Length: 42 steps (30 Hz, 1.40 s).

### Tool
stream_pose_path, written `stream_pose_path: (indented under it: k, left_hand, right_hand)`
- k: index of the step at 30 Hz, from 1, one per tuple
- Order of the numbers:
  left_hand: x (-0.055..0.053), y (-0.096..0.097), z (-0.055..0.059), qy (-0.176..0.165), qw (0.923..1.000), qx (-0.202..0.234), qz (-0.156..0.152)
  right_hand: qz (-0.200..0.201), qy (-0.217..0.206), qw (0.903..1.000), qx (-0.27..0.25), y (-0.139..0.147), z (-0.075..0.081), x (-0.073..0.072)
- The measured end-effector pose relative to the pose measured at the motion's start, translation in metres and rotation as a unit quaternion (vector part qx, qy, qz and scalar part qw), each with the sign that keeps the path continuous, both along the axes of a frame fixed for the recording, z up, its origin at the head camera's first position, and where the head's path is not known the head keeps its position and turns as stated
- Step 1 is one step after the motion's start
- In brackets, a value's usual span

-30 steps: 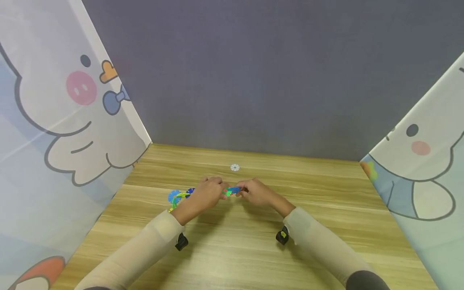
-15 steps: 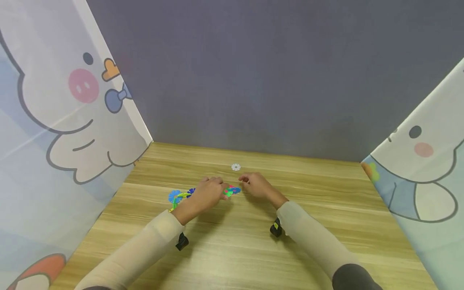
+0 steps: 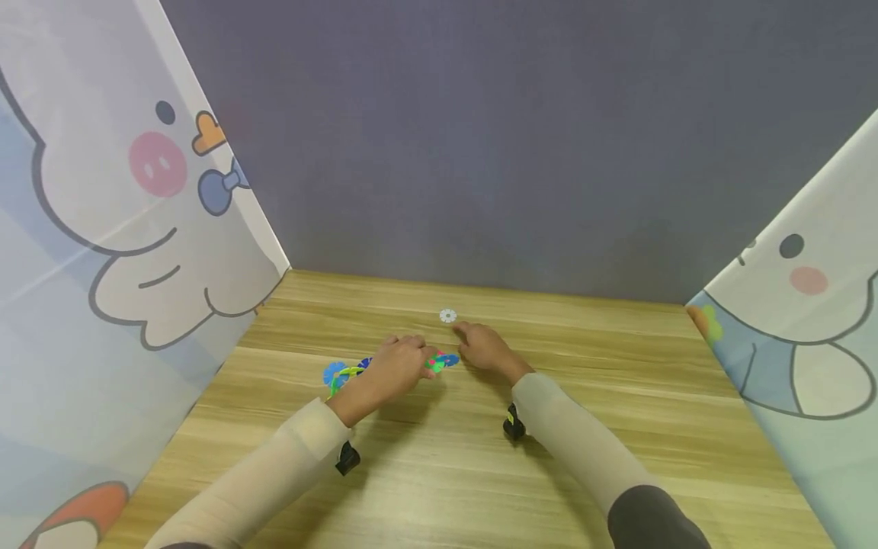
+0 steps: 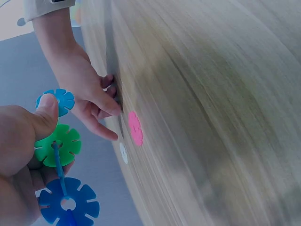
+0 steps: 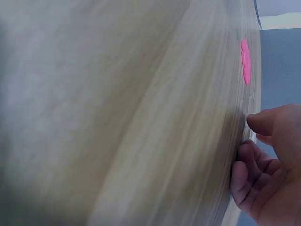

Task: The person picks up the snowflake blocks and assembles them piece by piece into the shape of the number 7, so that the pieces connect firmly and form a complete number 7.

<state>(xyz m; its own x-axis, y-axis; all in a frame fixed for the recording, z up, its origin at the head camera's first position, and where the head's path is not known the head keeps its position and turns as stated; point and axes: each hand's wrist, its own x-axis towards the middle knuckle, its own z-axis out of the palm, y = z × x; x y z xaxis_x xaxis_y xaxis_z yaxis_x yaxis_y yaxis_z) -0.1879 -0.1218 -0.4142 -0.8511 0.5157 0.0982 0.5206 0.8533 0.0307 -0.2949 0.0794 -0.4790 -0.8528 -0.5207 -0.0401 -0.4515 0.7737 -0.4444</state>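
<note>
My left hand [image 3: 398, 366] holds a chain of interlocking plastic snowflake discs, the thumb pressed on a light blue disc [image 4: 67, 101]. Below that thumb, in the left wrist view, a green disc [image 4: 70, 147] and a darker blue disc [image 4: 87, 194] are joined by a thin blue piece seen edge-on. The chain's far end, with another blue disc [image 3: 332, 374], shows left of this hand. My right hand [image 3: 485, 348] holds nothing; its index finger reaches out close to a white disc [image 3: 442, 316], while the other fingers are bent near the tabletop.
A pink disc [image 4: 135, 128] lies on the wooden table [image 3: 590, 427], between the left hand and the white disc. Behind the table rises a grey panel [image 3: 480, 152]. Cartoon-printed panels flank it at the left [image 3: 62, 320] and right [image 3: 823, 335].
The right hand has let go of the blue disc at the chain's end and moved away and up toward the white disc. My left hand has stayed in place holding the chain.
</note>
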Motion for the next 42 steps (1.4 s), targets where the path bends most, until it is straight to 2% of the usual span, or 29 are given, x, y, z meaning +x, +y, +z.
stream_pose_path:
  k: [6, 11, 18, 24, 30, 36, 42]
  left_hand:
    - [0.001, 0.001, 0.001, 0.002, 1.0000, 0.002, -0.007]
    - [0.001, 0.002, 0.002, 0.008, 0.9999, -0.010, -0.006]
    - [0.001, 0.002, 0.002, 0.007, 0.9999, -0.013, -0.008]
    - [0.001, 0.002, 0.003, 0.000, 0.9999, -0.009, -0.006]
    - [0.001, 0.003, 0.005, -0.003, 0.9999, -0.013, -0.005]
    - [0.001, 0.003, 0.006, -0.010, 0.9999, -0.013, -0.001]
    - [0.002, 0.001, 0.006, -0.009, 0.9999, -0.009, -0.002]
  right_hand:
    - [0.003, -0.001, 0.9983, 0.059, -0.005, -0.003, -0.006]
    - [-0.006, -0.029, 0.9977, 0.062, -0.006, -0.001, -0.008]
    - [0.003, -0.007, 0.9987, 0.050, -0.005, 0.001, -0.005]
    - [-0.013, -0.011, 0.9988, 0.046, -0.006, -0.001, -0.007]
    - [-0.030, -0.040, 0.9964, 0.069, -0.012, 0.002, -0.013]
    - [-0.041, -0.024, 0.9932, 0.106, -0.017, 0.002, -0.021]
    - [-0.034, 0.006, 0.9965, 0.076, -0.015, -0.001, -0.021]
